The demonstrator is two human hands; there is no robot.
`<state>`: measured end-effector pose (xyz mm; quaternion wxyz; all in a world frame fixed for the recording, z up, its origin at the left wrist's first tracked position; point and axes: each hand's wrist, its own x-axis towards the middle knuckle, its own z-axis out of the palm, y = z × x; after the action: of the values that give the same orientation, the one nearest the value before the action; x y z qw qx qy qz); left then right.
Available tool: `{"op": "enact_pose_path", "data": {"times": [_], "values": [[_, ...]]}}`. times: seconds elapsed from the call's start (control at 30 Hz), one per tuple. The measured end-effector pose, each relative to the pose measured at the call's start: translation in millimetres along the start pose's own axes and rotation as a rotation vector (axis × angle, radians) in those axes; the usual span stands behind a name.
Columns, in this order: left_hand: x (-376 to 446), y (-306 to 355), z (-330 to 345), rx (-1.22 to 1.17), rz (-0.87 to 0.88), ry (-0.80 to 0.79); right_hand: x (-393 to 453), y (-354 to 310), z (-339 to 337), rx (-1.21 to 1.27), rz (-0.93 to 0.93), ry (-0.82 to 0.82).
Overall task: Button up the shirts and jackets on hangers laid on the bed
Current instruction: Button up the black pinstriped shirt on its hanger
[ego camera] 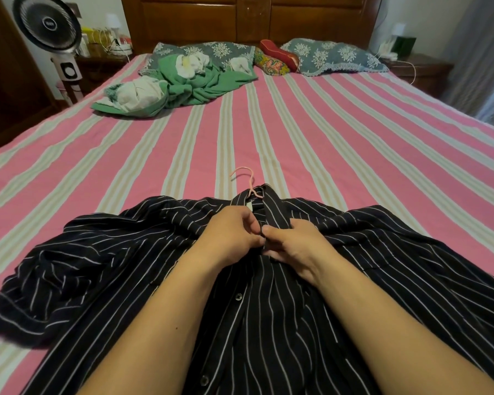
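My left hand (pixel 234 232) and right hand (pixel 291 245) pinch the placket of the dark navy white-pinstriped shirt (pixel 268 309), on a pink wire hanger (pixel 247 179), at 6 o'clock on the pink striped bed (pixel 354 132).

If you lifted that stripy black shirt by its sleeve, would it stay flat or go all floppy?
Probably floppy: the striped shirt already lies in soft folds and wrinkles on the bed. It likely weighs little, since the cloth looks thin. The pink hanger inside might slide out, because only the top is being pinched by the left hand and right hand.
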<state>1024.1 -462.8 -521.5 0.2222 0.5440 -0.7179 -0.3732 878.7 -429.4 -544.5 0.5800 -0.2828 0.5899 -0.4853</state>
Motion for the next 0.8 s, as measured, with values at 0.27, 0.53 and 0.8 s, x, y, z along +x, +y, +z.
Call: {"op": "enact_pose_path", "data": {"times": [0.27, 0.53, 0.8], "values": [[2, -3, -7, -0.246, -0.148, 0.019, 1, -8, -11, 0.125, 0.097, -0.019], [-3, 5, -6, -0.210, -0.149, 0.051, -2, -10, -13, 0.089, 0.079, -0.034], [-5, 9, -3, -0.136, -0.116, 0.113, -7, -12, -12, 0.098, 0.072, -0.034]]}}
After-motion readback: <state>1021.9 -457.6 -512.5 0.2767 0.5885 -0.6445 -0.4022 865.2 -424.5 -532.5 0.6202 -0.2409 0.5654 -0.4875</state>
